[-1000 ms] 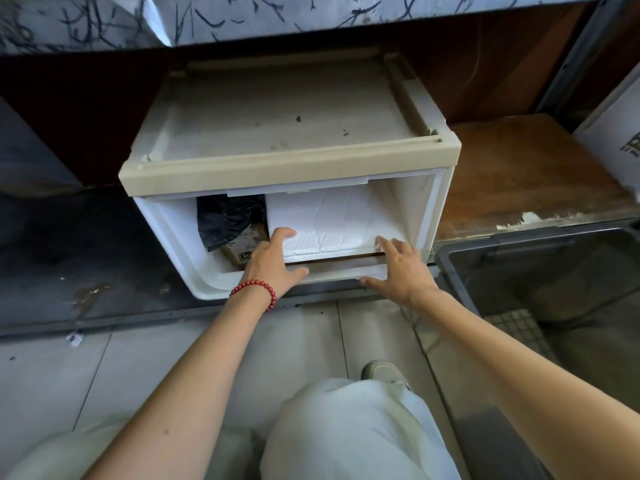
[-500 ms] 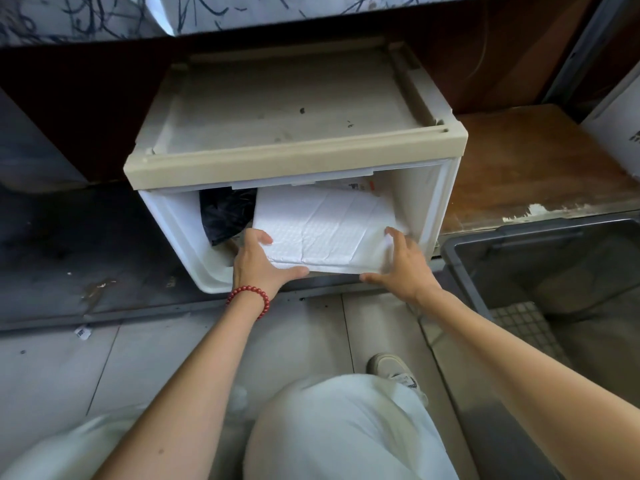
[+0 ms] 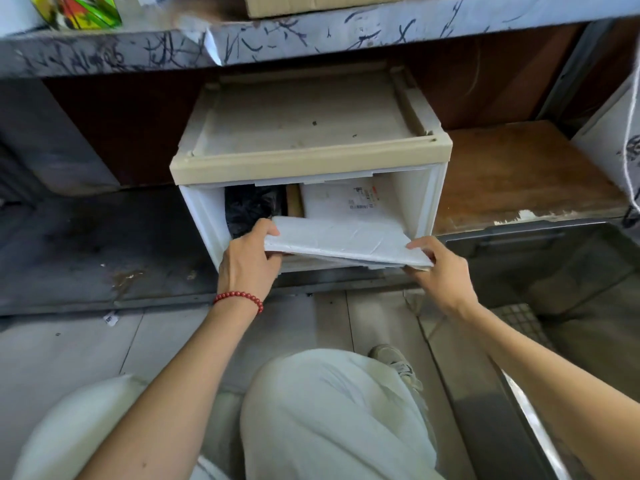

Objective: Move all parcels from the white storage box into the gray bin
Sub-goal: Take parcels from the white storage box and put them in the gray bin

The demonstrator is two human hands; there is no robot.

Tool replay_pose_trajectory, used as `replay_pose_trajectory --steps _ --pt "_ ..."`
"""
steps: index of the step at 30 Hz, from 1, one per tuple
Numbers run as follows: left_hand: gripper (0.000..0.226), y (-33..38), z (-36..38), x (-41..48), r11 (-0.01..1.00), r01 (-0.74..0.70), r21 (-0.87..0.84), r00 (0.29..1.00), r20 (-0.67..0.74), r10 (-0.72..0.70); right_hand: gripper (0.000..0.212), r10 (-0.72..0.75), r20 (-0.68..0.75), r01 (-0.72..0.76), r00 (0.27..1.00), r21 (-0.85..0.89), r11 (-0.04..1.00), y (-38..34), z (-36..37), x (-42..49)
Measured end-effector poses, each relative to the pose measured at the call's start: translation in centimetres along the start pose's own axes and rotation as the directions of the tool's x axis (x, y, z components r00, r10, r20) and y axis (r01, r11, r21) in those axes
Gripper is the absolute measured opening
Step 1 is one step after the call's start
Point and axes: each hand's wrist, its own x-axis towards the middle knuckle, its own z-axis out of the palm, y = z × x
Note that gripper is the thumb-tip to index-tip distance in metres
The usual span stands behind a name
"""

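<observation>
Held parcel: a flat white padded parcel (image 3: 339, 242) is held at the mouth of the white storage box (image 3: 202, 216). It juts past the lower front lip and is tilted down to the right.
Left grip: the left grip (image 3: 247, 261) is closed on the parcel's left edge, with the thumb laid on top and the fingers hidden beneath.
Right grip: the right grip (image 3: 440, 271) is pinched on the parcel's right corner, with the thumb on top.
Other parcels: a second white parcel (image 3: 332, 206) with a printed label is seen deeper inside, on the right. A black bagged parcel (image 3: 249, 209) is lodged at the left, and a strip of brown cardboard (image 3: 293, 205) is seen between the two.
Storage box: it is topped by a beige frame and set under a scribbled ledge (image 3: 311, 39).
Gray bin: the gray bin (image 3: 519, 230) is placed just to the right of the box, beside the right forearm.
Surroundings: a wooden board (image 3: 519, 174) is seen behind the bin. A red bead bracelet (image 3: 239, 299) is worn on the left wrist. A shoe (image 3: 398, 365) is planted on the tiled floor (image 3: 69, 341).
</observation>
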Motion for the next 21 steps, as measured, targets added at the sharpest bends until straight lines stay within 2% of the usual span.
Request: replay_pose_trajectory --steps 2,4,8,12,15,21 --pt "0.017 0.6 -0.3 -0.6 0.999 0.015 -0.036 1.000 -0.018 -0.016 0.025 -0.001 -0.043 0.003 0.999 0.067 0.998 -0.4 -1.6 -0.5" --pt "0.022 1.1 -0.4 -1.0 0.994 0.071 -0.089 0.997 0.002 -0.071 0.024 0.004 -0.074 0.004 0.997 0.100 0.995 -0.6 -3.1 -0.8" --pt "0.040 2.0 0.3 -2.2 0.962 0.215 -0.166 0.975 0.099 -0.201 0.029 -0.037 0.069 0.023 0.997 0.195 0.981 -0.1 -4.6 -1.6" --pt "0.040 3.9 1.2 -3.5 0.901 0.303 -0.311 0.948 0.194 -0.251 0.045 0.064 0.130 -0.104 0.989 0.329 0.938 0.3 -5.0 -2.8" --pt "0.034 4.5 1.7 -3.7 0.884 0.335 -0.327 0.939 0.188 -0.287 0.042 0.111 0.158 -0.159 0.981 0.330 0.931 0.6 -5.1 -3.1" --pt "0.037 4.3 2.9 -2.5 0.823 0.409 -0.395 0.912 0.207 -0.354 0.040 0.159 0.161 -0.208 0.974 0.352 0.913 0.8 -5.1 -2.9"
